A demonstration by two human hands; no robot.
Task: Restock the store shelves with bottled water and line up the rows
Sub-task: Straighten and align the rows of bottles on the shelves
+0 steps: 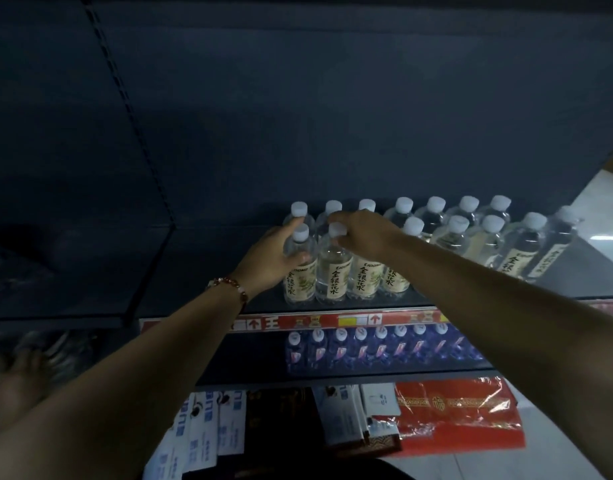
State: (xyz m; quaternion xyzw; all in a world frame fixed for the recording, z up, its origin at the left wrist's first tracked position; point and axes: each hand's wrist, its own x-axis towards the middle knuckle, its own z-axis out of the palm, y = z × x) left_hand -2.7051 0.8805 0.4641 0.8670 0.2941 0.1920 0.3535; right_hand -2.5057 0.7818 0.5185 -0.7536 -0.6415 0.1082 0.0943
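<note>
Head view, looking down over both forearms at the shelf (332,304). Left hand (270,259) wrapped round the end bottle (299,268) at the row's left — thumb across the front just above the label, fingers curled behind. Right hand (362,233) up over the second bottle (334,271), fingertips bunched on its cap (338,229); pinching or only pressing, cannot tell.

Both bottles upright, long axis vertical, touching side by side at the shelf's front lip. From the left palm, end bottle at 3 o'clock, already in hand. From the right fingers, second bottle straight down at 6 o'clock. Back row (402,211) of white caps just behind at 12 o'clock, more bottles running off toward 3 o'clock in two ranks.

Likely step: squaring the front pair against the rest. Left hand nearer for any sideways nudge — bare shelf only at 9 o'clock, so pushing rightward looks the safer way. Top-heavy grip on a cap could tip a bottle into its neighbours.

Lower shelf at 6 o'clock: blue-labelled bottles (367,348), neatly ranked.
</note>
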